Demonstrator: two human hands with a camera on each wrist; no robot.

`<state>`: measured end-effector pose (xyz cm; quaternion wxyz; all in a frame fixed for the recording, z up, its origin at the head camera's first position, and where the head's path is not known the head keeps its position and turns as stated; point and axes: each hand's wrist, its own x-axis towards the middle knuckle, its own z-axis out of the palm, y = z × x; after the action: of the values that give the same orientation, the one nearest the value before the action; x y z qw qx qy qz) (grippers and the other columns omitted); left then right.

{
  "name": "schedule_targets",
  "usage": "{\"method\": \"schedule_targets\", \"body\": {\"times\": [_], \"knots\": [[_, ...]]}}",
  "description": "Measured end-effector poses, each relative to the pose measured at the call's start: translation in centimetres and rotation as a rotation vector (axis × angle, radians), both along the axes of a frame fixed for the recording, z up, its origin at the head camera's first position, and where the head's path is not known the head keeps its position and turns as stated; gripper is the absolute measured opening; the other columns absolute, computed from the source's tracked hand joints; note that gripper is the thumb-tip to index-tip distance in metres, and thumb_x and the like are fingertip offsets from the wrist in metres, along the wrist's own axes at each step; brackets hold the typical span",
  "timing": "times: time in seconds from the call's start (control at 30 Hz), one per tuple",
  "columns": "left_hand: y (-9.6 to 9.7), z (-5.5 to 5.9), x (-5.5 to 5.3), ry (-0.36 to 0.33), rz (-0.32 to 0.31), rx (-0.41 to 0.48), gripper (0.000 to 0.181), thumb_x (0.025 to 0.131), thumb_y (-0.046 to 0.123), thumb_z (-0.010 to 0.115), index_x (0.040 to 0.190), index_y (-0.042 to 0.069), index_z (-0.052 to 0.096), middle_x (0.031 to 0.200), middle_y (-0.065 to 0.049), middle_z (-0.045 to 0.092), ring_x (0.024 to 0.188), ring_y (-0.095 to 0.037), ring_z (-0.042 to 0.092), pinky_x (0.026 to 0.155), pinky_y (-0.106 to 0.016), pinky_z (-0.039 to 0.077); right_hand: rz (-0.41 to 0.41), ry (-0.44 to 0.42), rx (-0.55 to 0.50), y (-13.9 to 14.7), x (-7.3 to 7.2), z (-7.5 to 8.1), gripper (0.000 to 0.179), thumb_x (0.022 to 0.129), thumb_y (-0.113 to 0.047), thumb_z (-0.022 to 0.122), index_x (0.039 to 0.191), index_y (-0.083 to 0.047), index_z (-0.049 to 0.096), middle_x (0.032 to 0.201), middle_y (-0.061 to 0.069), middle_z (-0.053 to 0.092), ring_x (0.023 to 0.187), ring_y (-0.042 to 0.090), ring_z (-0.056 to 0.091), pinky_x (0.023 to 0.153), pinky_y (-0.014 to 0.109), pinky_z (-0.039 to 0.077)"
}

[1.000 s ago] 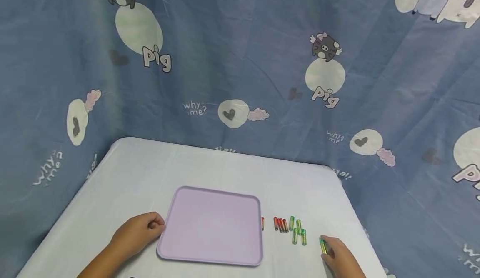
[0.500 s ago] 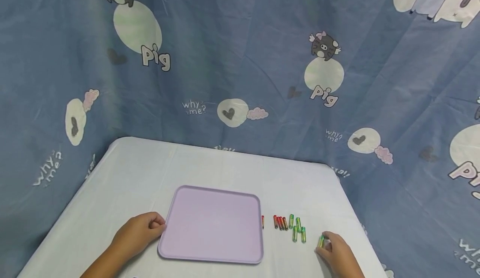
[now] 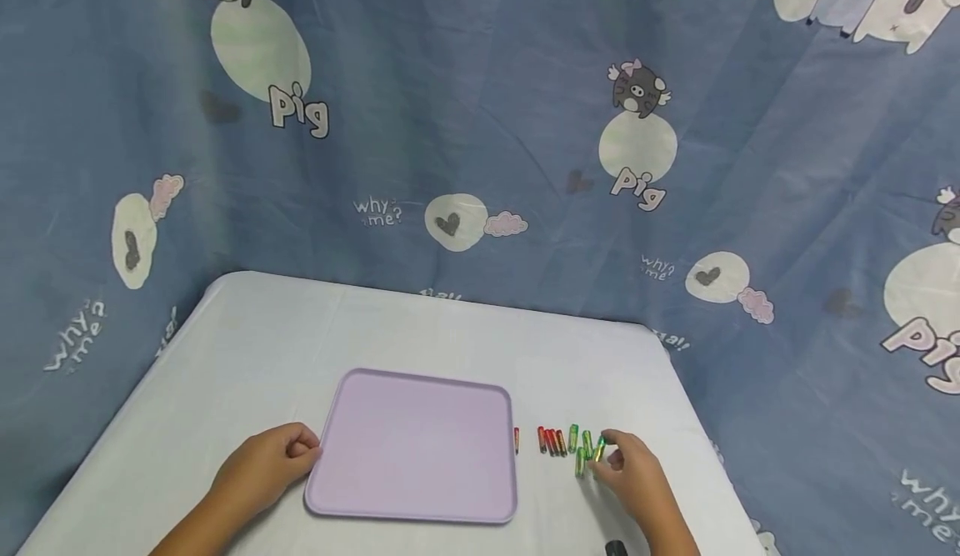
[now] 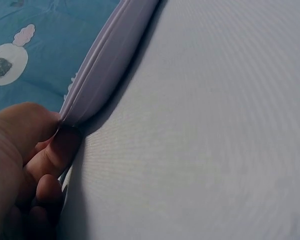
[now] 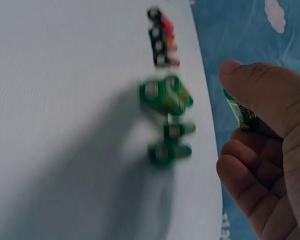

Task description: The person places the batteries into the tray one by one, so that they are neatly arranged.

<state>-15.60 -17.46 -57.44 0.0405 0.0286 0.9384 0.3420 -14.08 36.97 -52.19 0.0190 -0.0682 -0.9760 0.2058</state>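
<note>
My left hand [image 3: 258, 468] pinches the left rim of the lilac tray [image 3: 412, 448]. In the left wrist view, the thumb and a finger nip the tray's raised edge [image 4: 102, 75]. With its thumb and fingers, my right hand [image 3: 637, 477] grips a green battery [image 5: 241, 112]. That hand is over the right side of a group of green batteries [image 3: 573, 438] and partly covers it in the head view. Left of the green ones stand several red-and-black batteries [image 3: 551, 442], side by side. Another red battery [image 3: 517, 440] shows at the tray's right rim, partly hidden.
A white cloth covers the table [image 3: 420, 331]. Behind it hangs a blue curtain [image 3: 465, 122] with pig prints. A black object [image 3: 616, 548] shows at the bottom edge, near the right forearm.
My right hand has moved left with the green battery, from the right of the group to close over it. The left hand stays at the tray rim. The head view has shifted slightly.
</note>
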Motion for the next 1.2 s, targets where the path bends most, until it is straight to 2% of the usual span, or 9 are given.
{"method": "schedule_targets", "body": {"times": [0.17,0.53,0.8,1.2], "knots": [[0.0,0.1,0.2,0.012,0.001,0.008,0.008,0.092,0.034,0.076,0.091,0.029,0.070,0.076,0.017,0.063,0.073,-0.007,0.055,0.067,-0.032,0.042,0.012,0.030,-0.034,-2.1,-1.2,-0.6,0.058,0.080,-0.025,0.091,0.129,-0.005,0.068,0.110,0.005,0.069,0.089,0.012,0.066,0.077,0.034,0.059],[0.3,0.1,0.1,-0.014,0.011,0.023,0.011,0.093,0.035,0.077,0.092,0.026,0.072,0.076,0.016,0.064,0.072,-0.007,0.055,0.069,-0.033,0.043,0.133,0.093,-0.068,-5.4,-2.5,0.0,0.053,0.083,-0.026,0.090,0.128,-0.007,0.069,0.106,0.000,0.069,0.088,0.010,0.067,0.077,0.033,0.058],[0.1,0.3,0.1,-0.001,0.021,0.002,0.008,0.092,0.033,0.076,0.091,0.027,0.071,0.075,0.016,0.064,0.072,-0.008,0.056,0.068,-0.033,0.043,0.210,0.107,-0.118,-7.4,-3.7,-0.2,0.050,0.085,-0.024,0.088,0.129,-0.007,0.068,0.107,0.003,0.069,0.085,0.006,0.065,0.077,0.030,0.057],[0.2,0.5,0.3,0.002,0.018,0.007,0.009,0.093,0.033,0.076,0.090,0.027,0.071,0.074,0.015,0.061,0.070,-0.009,0.054,0.066,-0.031,0.041,0.287,0.103,-0.142,-10.9,-4.9,-0.4,0.051,0.087,-0.026,0.086,0.131,-0.008,0.067,0.114,0.003,0.069,0.093,0.011,0.064,0.079,0.031,0.057]]}}
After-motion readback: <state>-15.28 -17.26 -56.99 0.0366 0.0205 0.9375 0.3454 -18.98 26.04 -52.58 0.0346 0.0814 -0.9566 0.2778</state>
